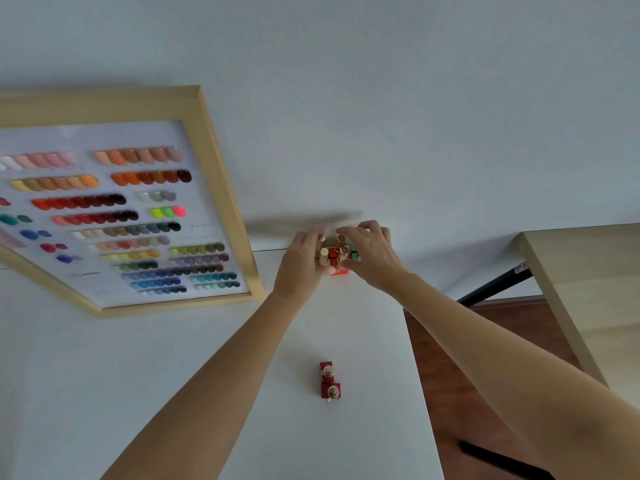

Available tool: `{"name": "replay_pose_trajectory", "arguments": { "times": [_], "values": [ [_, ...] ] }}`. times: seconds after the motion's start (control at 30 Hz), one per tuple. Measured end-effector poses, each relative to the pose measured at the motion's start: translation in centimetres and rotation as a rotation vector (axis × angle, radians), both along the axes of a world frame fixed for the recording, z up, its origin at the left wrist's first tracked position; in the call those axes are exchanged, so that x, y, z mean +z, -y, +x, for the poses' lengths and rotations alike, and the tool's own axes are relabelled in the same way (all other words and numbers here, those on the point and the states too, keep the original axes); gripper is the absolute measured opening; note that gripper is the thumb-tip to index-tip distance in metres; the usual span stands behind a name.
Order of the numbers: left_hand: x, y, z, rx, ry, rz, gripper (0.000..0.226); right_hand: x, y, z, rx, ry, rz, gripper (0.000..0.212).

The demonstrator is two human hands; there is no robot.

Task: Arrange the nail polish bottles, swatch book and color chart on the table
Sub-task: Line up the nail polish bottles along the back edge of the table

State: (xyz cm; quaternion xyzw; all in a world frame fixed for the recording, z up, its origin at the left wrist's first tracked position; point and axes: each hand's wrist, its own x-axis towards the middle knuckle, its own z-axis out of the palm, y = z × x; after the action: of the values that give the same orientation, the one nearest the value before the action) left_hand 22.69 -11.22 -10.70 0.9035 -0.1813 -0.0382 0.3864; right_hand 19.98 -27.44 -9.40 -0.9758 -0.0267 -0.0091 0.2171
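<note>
A cluster of nail polish bottles [337, 258] with gold caps and red, orange and teal bodies stands at the far edge of the white table [242, 393], against the wall. My left hand [301, 261] cups the cluster's left side and my right hand [372, 254] cups its right side, fingers curled around the bottles. Two dark red bottles [329, 381] stand together nearer to me, mid-table. The wood-framed color chart [114, 216], with rows of painted nail tips, leans against the wall at the left. No swatch book shows.
The white table's right edge [420, 393] drops to a brown wooden floor [457, 375]. A light wood table [581, 289] with a black leg stands at the right. A black bar [502, 459] lies on the floor, low right.
</note>
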Motion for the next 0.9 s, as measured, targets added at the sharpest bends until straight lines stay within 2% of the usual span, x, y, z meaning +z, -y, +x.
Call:
{"name": "replay_pose_trajectory", "arguments": {
  "times": [0.1,0.2,0.3,0.43,0.63,0.9],
  "values": [
    [-1.6,-1.0,-0.4,0.038,-0.093,0.045,0.094,-0.6,1.0,-1.7,-0.102,0.151,0.125,0.069],
    [-3.0,-1.4,-0.4,0.075,-0.241,0.125,0.103,-2.5,2.6,-3.7,-0.361,0.126,0.296,0.078],
    [-3.6,-0.8,-0.2,0.099,-0.281,0.123,0.092,-4.1,3.8,-4.4,-0.507,-0.104,0.362,0.083],
    [-3.8,0.7,-0.2,0.123,-0.224,0.042,0.072,-4.8,4.4,-3.1,-0.468,-0.224,0.414,0.081],
    [-4.3,1.6,0.0,0.184,-0.193,-0.057,0.053,-4.9,5.0,-1.4,-0.443,-0.233,0.478,0.062],
    [-4.5,2.5,0.3,0.225,-0.155,-0.046,0.043,-5.4,4.9,-0.8,-0.422,-0.152,0.438,0.028]
  ]
}}
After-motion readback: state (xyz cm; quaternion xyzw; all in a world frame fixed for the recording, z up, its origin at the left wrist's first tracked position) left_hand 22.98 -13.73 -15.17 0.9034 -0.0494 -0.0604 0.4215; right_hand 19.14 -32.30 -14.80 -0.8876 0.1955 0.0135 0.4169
